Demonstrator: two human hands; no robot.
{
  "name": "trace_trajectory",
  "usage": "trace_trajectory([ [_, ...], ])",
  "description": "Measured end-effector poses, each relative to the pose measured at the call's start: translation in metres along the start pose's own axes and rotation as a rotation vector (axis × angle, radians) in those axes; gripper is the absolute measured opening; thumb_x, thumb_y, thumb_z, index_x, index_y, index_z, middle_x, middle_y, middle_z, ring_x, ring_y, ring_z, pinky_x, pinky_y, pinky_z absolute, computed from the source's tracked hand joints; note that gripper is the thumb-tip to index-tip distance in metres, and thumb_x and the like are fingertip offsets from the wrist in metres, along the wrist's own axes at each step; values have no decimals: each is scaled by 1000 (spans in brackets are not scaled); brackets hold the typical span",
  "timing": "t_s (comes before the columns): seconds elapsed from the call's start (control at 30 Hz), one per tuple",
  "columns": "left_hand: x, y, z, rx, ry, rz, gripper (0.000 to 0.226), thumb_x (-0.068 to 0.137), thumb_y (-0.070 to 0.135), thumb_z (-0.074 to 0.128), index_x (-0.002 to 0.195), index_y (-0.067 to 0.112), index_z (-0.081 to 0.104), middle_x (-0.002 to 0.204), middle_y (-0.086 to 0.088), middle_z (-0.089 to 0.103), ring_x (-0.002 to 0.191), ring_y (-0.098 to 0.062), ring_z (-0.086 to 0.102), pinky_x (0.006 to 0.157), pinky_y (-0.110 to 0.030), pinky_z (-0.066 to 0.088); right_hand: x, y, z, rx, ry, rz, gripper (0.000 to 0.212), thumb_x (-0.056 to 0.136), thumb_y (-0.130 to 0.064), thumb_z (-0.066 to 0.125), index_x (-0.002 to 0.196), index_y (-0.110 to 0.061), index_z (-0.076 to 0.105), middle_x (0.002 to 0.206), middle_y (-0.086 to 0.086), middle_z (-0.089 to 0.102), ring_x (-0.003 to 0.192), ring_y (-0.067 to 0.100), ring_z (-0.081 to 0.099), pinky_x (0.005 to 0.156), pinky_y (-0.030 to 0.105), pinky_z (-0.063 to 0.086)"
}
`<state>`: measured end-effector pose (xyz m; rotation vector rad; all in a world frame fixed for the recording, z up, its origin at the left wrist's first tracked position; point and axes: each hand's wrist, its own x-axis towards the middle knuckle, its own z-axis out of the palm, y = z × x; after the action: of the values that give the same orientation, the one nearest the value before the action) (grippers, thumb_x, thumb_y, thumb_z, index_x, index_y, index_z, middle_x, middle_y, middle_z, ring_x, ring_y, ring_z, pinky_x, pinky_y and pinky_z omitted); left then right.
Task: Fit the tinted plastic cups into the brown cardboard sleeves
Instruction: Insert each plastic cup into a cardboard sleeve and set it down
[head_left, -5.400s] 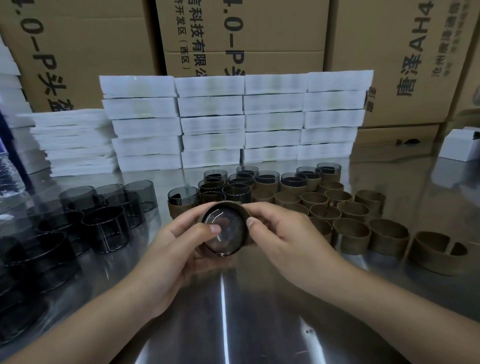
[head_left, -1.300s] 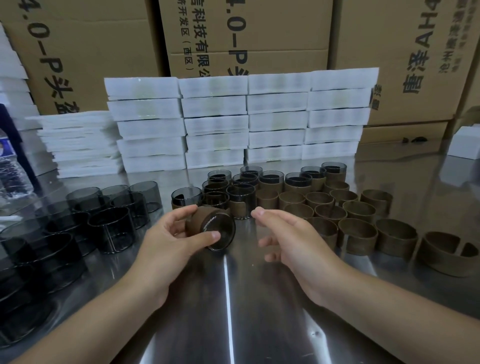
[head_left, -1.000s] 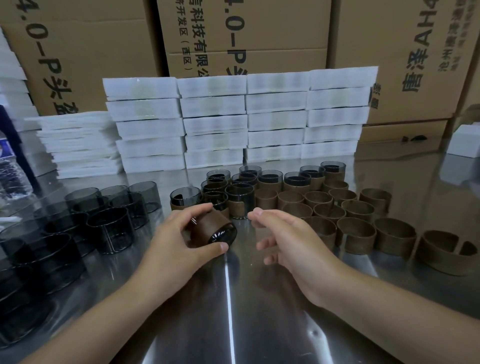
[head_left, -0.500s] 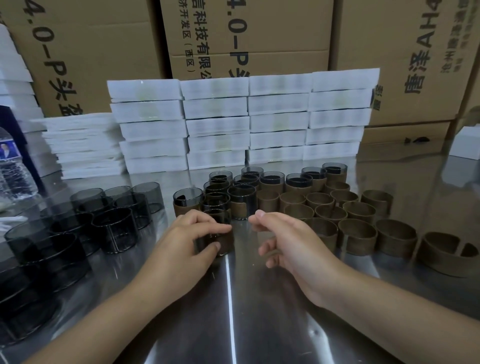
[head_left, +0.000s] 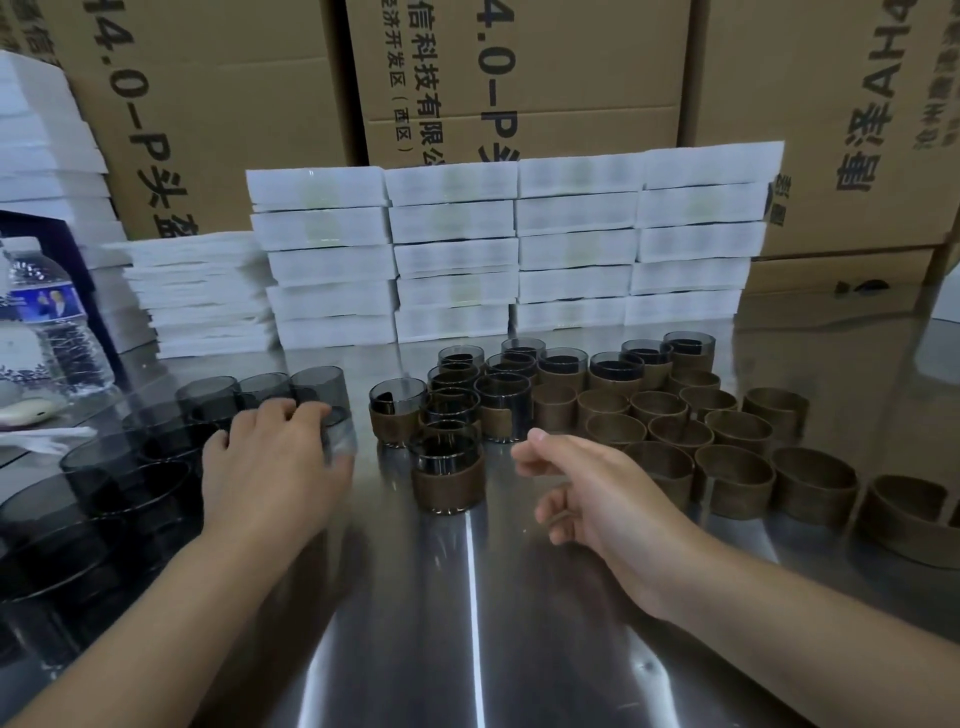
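Sleeved cup (head_left: 449, 478) upright on the steel table (head_left: 467, 623), mouth up, long axis vertical, between the hands, left hand (head_left: 270, 462) curled round a bare tinted cup (head_left: 319, 384), right hand (head_left: 587, 493) loosely curled, holding nothing, cartons (head_left: 519, 78) behind printed "4.0-P"

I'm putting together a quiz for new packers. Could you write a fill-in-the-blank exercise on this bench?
The left hand is among the bare tinted cups on the ___ side of the table. The right hand holds ___. The nearest sleeved cup stands ___ between the hands. The empty sleeves are coloured ___.
Missing words: left; nothing; upright; brown.
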<state>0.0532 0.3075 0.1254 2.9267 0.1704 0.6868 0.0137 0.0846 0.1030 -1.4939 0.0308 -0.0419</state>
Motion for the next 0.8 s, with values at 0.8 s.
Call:
trace_trajectory([
  [0.8, 6, 0, 32, -649, -74, -55, 130, 66, 31, 88, 154, 28, -8, 149, -12, 36, 132, -28, 43, 102, -43, 42, -3, -4, 0, -33, -56, 48, 27, 95, -35, 56, 84, -18, 73, 79, -5, 69, 49, 8, 53, 46, 20, 42],
])
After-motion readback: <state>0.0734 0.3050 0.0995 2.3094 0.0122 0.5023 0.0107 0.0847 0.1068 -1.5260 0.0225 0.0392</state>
